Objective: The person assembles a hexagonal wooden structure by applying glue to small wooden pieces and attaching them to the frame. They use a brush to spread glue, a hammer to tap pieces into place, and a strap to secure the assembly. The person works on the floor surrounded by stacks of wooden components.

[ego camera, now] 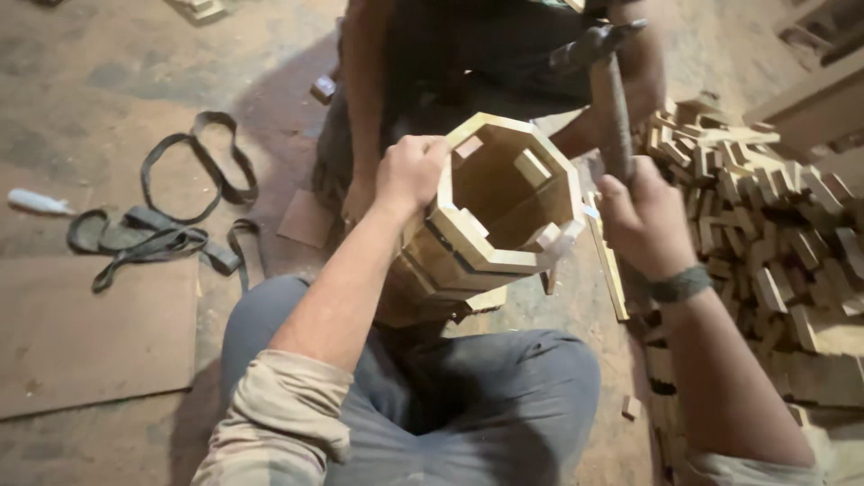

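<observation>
1. Left hand (409,171) is closed over the near-left rim of the octagonal wooden tube (499,211), fingers curled over the edge, steadying it.
2. Right hand (643,220) is fisted round the hammer (612,99) handle; the head sits up above the hand, past the tube's far-right side.
3. Tube lies btwn both hands, resting w/ its lower end on the lap; long axis tilts up & away from the person, open mouth facing up toward the camera.
4. Left hand touches the tube; right hand is just beside its right rim, not touching. Hammer head is near the far rim, apart from it.
5. Wood block pile (765,207) lies right of the right hand; black straps (180,225) well left of the left hand.
6. Another person's arm (360,135) reaches down just behind the tube.
</observation>
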Available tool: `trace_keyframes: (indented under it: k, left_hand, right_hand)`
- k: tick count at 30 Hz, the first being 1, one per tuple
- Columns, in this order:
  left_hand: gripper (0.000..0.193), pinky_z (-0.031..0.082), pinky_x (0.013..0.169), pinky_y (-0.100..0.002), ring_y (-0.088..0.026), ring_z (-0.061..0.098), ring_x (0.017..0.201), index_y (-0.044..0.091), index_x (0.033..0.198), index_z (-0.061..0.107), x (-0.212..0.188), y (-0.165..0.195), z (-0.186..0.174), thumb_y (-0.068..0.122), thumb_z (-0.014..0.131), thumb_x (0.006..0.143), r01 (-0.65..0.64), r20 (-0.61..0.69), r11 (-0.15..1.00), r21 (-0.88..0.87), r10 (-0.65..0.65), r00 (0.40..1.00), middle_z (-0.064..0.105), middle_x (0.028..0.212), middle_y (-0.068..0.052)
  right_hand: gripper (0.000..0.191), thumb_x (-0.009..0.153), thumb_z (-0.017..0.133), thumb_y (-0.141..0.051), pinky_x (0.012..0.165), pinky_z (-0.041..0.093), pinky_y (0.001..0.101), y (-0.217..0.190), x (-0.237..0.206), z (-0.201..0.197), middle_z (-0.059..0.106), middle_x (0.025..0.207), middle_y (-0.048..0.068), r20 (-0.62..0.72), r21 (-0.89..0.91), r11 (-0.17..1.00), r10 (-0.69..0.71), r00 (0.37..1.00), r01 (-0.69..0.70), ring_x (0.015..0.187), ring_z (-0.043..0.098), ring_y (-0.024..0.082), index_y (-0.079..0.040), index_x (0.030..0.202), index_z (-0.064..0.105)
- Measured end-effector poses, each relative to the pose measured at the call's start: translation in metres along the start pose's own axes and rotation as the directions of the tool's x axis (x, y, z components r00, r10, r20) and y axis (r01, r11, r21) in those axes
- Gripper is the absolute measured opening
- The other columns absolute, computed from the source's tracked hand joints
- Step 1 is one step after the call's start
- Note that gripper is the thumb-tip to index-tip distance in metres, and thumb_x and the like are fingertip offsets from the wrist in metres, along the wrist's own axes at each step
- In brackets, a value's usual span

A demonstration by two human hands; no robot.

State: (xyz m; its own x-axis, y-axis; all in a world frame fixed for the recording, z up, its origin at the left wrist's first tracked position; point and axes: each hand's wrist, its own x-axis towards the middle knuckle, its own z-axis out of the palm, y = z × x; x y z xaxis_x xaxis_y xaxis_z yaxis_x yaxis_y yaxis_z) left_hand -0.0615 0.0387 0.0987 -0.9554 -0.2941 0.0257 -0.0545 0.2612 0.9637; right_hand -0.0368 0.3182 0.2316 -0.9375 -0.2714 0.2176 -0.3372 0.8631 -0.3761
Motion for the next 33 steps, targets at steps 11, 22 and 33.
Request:
trace_keyframes:
  k: [11,22,33]
  left_hand:
    - [0.041,0.054,0.072,-0.040,-0.032,0.074,0.080,0.014,0.085,0.077,-0.004,0.004,-0.004,0.046,0.051,0.086,0.012,0.005,0.999,-0.038,-0.011,1.000,0.075,0.079,-0.013]
    - [0.041,0.054,0.071,-0.035,-0.025,0.074,0.077,0.008,0.089,0.077,-0.001,0.000,-0.003,0.042,0.054,0.086,-0.068,-0.021,0.992,-0.105,0.066,0.998,0.076,0.079,-0.013]
    - [0.041,0.051,0.065,-0.032,-0.016,0.069,0.067,0.002,0.083,0.072,-0.003,-0.004,-0.001,0.038,0.055,0.088,-0.064,-0.002,0.987,-0.146,0.065,0.998,0.071,0.068,-0.011]
  right_hand:
    - [0.029,0.106,0.057,-0.030,0.062,0.053,0.0387,0.025,-0.003,-0.009,0.067,0.078,0.014,0.090,-0.052,0.997,0.070,0.994,-0.065,0.068,0.067,0.023,-0.001,0.107,0.057]
    - [0.030,0.096,0.063,-0.032,0.061,0.052,0.0383,0.044,-0.032,-0.027,0.069,0.077,0.016,0.244,-0.097,0.986,0.158,0.957,-0.138,0.067,0.067,0.029,-0.006,0.109,0.061]
    - [0.029,0.106,0.055,-0.029,0.060,0.052,0.0469,0.035,-0.070,-0.060,0.065,0.083,0.020,0.078,0.170,0.893,0.408,0.910,-0.416,0.070,0.063,0.034,-0.002,0.117,0.057]
